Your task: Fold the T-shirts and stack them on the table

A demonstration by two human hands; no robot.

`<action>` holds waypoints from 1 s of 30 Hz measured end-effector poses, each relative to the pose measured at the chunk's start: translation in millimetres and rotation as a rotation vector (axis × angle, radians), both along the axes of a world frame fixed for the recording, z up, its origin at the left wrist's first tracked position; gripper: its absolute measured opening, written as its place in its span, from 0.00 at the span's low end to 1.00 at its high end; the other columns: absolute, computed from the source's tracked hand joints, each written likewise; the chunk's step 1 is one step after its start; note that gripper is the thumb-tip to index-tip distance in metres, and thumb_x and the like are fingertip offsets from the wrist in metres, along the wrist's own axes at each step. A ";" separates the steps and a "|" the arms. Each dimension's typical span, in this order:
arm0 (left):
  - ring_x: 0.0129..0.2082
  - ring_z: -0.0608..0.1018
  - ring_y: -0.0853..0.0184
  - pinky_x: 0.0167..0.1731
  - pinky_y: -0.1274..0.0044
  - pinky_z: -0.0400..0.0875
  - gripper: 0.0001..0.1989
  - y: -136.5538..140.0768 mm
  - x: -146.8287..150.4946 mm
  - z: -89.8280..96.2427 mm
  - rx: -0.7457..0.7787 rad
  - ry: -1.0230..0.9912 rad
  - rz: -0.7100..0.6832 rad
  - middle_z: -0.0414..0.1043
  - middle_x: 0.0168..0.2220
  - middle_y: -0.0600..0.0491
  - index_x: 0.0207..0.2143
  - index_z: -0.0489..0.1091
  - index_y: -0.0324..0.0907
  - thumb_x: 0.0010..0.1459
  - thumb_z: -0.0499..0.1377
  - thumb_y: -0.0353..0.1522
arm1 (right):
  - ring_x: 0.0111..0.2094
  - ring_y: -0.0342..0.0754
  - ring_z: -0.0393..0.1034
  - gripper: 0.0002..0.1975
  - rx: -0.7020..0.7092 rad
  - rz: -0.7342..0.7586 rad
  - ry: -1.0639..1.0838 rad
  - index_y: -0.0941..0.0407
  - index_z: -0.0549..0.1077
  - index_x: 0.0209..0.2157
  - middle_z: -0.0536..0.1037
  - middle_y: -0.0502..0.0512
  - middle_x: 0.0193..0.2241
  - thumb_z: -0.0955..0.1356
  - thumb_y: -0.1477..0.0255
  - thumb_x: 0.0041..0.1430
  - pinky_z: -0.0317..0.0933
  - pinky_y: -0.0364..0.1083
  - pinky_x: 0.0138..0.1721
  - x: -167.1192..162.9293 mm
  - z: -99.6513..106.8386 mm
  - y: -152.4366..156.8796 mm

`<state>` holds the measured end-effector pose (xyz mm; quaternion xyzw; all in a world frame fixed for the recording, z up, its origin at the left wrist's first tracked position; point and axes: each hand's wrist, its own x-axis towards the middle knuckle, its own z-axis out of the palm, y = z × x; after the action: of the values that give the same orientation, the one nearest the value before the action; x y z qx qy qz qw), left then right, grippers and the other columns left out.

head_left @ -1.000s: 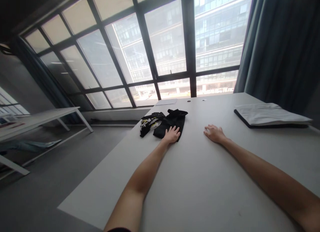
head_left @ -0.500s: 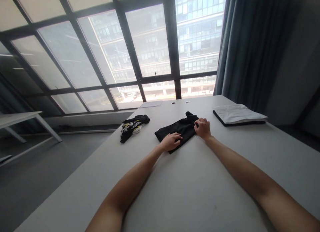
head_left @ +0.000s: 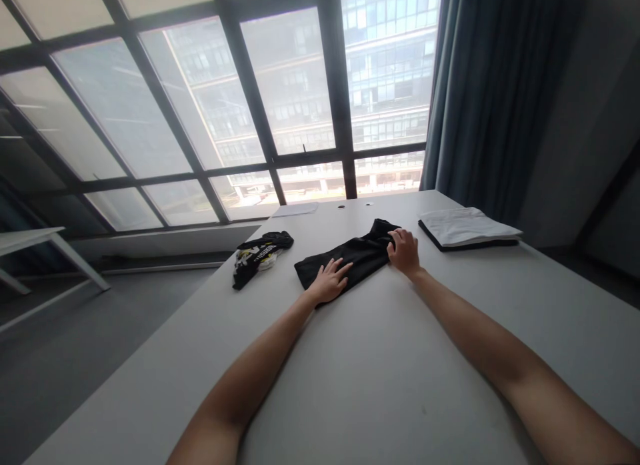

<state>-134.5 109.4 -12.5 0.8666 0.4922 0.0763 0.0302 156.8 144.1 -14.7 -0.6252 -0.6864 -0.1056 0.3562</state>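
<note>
A folded piece of black clothing [head_left: 357,253] lies on the white table, longer from left to right than front to back. Its exact kind does not show. My left hand [head_left: 330,281] rests flat on its near left part, fingers spread. At the right end, my right hand [head_left: 404,251] has its fingers curled onto the cloth's edge, where the fabric bunches up; the fingertips are partly hidden.
To the left lies a crumpled black garment [head_left: 260,257] with white and yellow print. A folded white cloth [head_left: 465,225] sits on a black one at the right. A white sheet [head_left: 296,210] lies at the table's far edge, before the windows.
My hands have moved slightly farther apart, and the black clothing between them looks longer and more drawn out. The left hand's fingers are more spread. The view has turned a little to the right.
</note>
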 end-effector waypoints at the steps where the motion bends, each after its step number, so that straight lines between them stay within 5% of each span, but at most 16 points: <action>1: 0.74 0.48 0.48 0.67 0.47 0.46 0.26 0.7 -0.6 -0.2 -0.034 0.025 -0.011 0.48 0.74 0.51 0.71 0.55 0.58 0.72 0.47 0.41 | 0.60 0.57 0.62 0.22 -0.022 0.118 -0.039 0.57 0.71 0.60 0.73 0.65 0.58 0.59 0.70 0.69 0.52 0.54 0.61 -2.9 1.6 -1.2; 4: 0.74 0.47 0.48 0.67 0.45 0.43 0.25 2.0 -4.3 1.9 -0.082 0.057 -0.054 0.46 0.75 0.52 0.70 0.56 0.59 0.73 0.44 0.42 | 0.57 0.54 0.66 0.19 -0.194 0.288 -0.125 0.52 0.75 0.56 0.77 0.60 0.54 0.61 0.66 0.71 0.54 0.51 0.59 -10.3 -1.2 -0.1; 10: 0.74 0.50 0.53 0.69 0.50 0.44 0.26 10.1 -25.0 7.5 -0.090 -0.007 -0.124 0.51 0.73 0.52 0.69 0.59 0.56 0.71 0.49 0.41 | 0.62 0.61 0.60 0.23 -0.339 -0.196 0.064 0.57 0.73 0.58 0.72 0.67 0.60 0.57 0.62 0.74 0.45 0.65 0.64 11.2 -14.5 10.0; 13: 0.72 0.57 0.55 0.69 0.55 0.48 0.24 15.9 -36.0 7.9 -0.047 -0.114 -0.139 0.59 0.70 0.51 0.65 0.66 0.51 0.69 0.53 0.40 | 0.59 0.61 0.63 0.22 -0.241 -0.287 0.137 0.59 0.75 0.55 0.73 0.69 0.59 0.57 0.66 0.72 0.48 0.64 0.63 22.3 -12.1 9.8; 16: 0.70 0.62 0.57 0.69 0.60 0.54 0.20 19.3 -42.4 8.8 -0.037 -0.235 -0.174 0.68 0.65 0.51 0.58 0.74 0.48 0.68 0.54 0.41 | 0.64 0.58 0.58 0.22 -0.074 -0.174 0.062 0.59 0.73 0.59 0.69 0.67 0.64 0.58 0.70 0.71 0.45 0.59 0.66 18.6 -8.1 7.7; 20: 0.64 0.71 0.60 0.64 0.67 0.64 0.16 21.0 -44.6 10.7 -0.037 -0.333 -0.177 0.76 0.58 0.51 0.48 0.79 0.46 0.69 0.54 0.40 | 0.63 0.55 0.62 0.19 -0.254 0.002 -0.045 0.54 0.77 0.53 0.73 0.61 0.60 0.59 0.66 0.72 0.45 0.58 0.65 6.4 -5.9 5.6; 25: 0.64 0.69 0.57 0.66 0.58 0.57 0.15 23.9 -48.2 9.8 0.198 -0.209 0.182 0.71 0.62 0.48 0.55 0.74 0.48 0.67 0.57 0.35 | 0.49 0.58 0.73 0.24 -0.326 -0.116 -0.017 0.58 0.80 0.42 0.81 0.67 0.43 0.56 0.62 0.74 0.56 0.56 0.55 6.4 -1.6 3.8; 30: 0.66 0.64 0.51 0.63 0.57 0.60 0.22 28.1 -60.0 5.2 0.276 -0.157 0.593 0.64 0.66 0.39 0.63 0.66 0.42 0.69 0.53 0.36 | 0.55 0.59 0.68 0.17 -0.168 -0.156 -0.014 0.57 0.74 0.54 0.78 0.66 0.52 0.61 0.68 0.71 0.56 0.55 0.55 11.6 -2.8 4.1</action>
<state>-194.5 137.5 -7.3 0.6729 0.7042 0.2144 -0.0729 168.4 148.2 -17.5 -0.7036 -0.6445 -0.0794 0.2885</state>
